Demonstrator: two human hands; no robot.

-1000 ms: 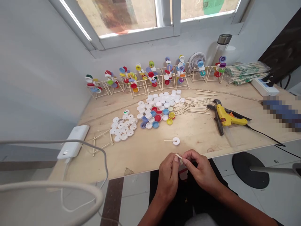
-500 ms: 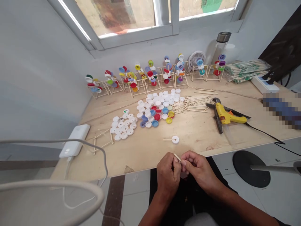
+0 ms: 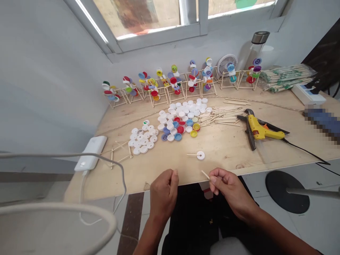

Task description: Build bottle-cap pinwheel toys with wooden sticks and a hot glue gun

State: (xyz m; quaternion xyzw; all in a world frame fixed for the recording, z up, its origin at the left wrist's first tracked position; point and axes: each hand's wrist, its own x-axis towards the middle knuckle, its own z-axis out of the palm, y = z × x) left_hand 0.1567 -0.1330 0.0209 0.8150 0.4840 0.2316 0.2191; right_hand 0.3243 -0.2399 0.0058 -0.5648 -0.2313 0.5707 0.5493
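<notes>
My right hand pinches a short wooden stick between thumb and fingers, just over the front edge of the plywood table. My left hand is curled shut at that edge, several centimetres to the left, with nothing visible in it. Beyond both hands, a white bottle cap with a stick through it lies on the wood. Loose white caps and mixed coloured caps lie farther back.
A yellow hot glue gun and loose wooden sticks lie to the right. Bottle-cap pinwheel models line the back. A white power bank, a stick frame and a cable lie left.
My hands have moved apart. The left has shifted left and come off the stick, which stays in my right hand. The view has also shifted slightly.
</notes>
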